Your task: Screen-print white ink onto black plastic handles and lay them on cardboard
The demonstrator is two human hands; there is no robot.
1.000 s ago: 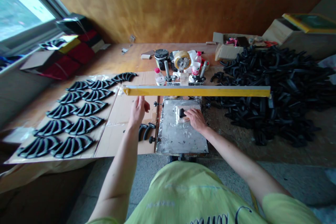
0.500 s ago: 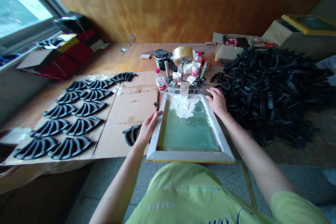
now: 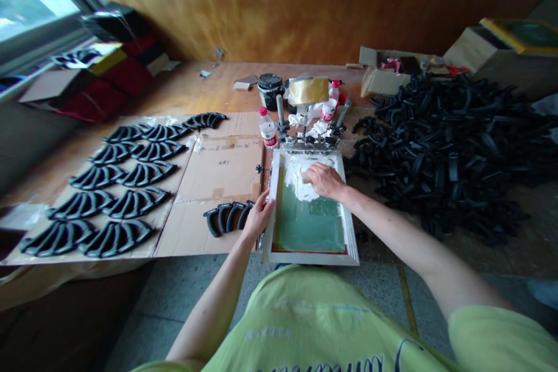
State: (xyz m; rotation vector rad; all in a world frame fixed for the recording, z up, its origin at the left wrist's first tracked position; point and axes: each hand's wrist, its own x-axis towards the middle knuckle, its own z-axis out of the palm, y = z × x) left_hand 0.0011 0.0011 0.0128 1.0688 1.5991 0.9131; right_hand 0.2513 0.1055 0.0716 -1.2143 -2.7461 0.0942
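A screen-printing frame [image 3: 354,247] with a green mesh lies flat in front of me, and white ink [image 3: 293,177] is smeared over the far part of the mesh. My left hand [image 3: 259,215] is closed on the frame's left edge. Over the ink, my right hand [image 3: 323,180] is closed around a small scraper [image 3: 304,176], mostly hidden by the fingers. The frame's far end meets a metal hinge clamp [image 3: 307,144]. Just left of my left hand, several curved black plastic handles [image 3: 227,218] lie on the cardboard.
Rows of black handles [image 3: 143,171] cover the cardboard [image 3: 218,171] at left. A large heap of them [image 3: 449,151] fills the right side. Behind the clamp stand a red-capped bottle [image 3: 267,128], a black-lidded tub [image 3: 270,93] and a tape roll [image 3: 308,92].
My right hand has left the frame's right edge and moved onto the mesh, taking hold of the scraper at the far end. The frame has swung down flatter; my left hand stays at its left edge.
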